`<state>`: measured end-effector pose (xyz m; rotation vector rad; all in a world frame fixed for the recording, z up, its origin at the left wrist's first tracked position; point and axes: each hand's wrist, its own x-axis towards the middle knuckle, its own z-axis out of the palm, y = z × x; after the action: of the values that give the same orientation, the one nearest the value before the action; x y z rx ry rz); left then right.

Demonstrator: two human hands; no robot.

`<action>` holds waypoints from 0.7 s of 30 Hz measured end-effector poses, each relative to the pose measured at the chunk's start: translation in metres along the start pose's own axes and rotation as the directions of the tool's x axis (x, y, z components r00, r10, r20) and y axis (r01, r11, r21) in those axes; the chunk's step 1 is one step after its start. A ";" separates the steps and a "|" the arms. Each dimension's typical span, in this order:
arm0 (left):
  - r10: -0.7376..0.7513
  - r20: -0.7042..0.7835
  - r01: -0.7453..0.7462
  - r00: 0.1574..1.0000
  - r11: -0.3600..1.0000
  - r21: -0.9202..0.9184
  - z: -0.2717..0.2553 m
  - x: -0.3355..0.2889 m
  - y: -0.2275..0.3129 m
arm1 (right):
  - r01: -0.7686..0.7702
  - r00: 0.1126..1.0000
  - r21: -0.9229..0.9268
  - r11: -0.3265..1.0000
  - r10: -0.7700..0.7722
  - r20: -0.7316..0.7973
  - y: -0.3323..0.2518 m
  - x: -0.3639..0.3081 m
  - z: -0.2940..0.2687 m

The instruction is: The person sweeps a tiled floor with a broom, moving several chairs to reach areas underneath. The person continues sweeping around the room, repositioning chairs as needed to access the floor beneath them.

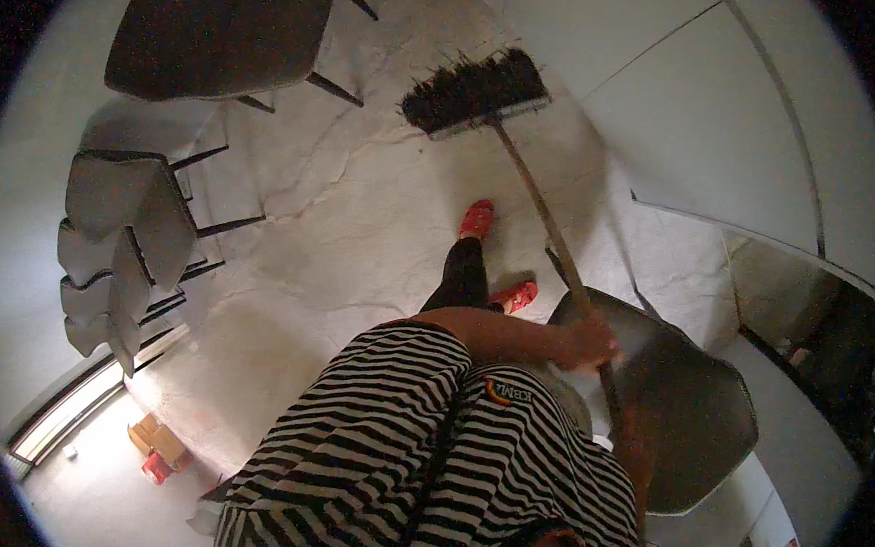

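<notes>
A push broom with dark bristles stretches out over the floor ahead of me, its long wooden handle slanting back to my right side. My left hand reaches across my body and is closed round the handle, above a dark chair seat. Farther back, the handle runs to the dim shape of my right hand, whose fingers I cannot make out. The bristle head lies beyond my red shoes, near white panels.
A dark grey chair stands close on my right. Several grey chairs line the left side, with a larger one at the far left. White panels rise at the right. A small cardboard box sits at the lower left.
</notes>
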<state>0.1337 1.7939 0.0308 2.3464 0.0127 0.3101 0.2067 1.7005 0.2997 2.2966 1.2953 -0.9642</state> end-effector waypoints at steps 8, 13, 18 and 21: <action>0.313 0.144 -0.280 0.939 0.936 -0.211 -0.065 -0.002 -0.015 | -0.081 0.997 -0.072 0.994 0.079 -0.024 -0.033 -0.002 -0.040; 0.199 -0.175 -0.221 0.964 0.969 -0.114 -0.111 0.007 -0.119 | 0.047 0.996 -0.096 0.994 -0.054 -0.077 -0.073 0.065 -0.058; 0.077 -0.296 -0.046 0.952 0.993 0.111 -0.169 -0.037 -0.244 | 0.162 0.985 -0.108 0.981 -0.168 -0.048 -0.139 0.178 -0.064; -0.238 -0.268 0.288 0.933 0.943 0.166 -0.197 -0.070 -0.292 | 0.199 0.961 -0.167 0.966 -0.225 -0.160 -0.179 0.246 -0.040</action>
<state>0.0451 2.1318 -0.0524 2.4538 0.4991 0.4808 0.1589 1.9718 0.1639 2.2016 1.6571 -0.7089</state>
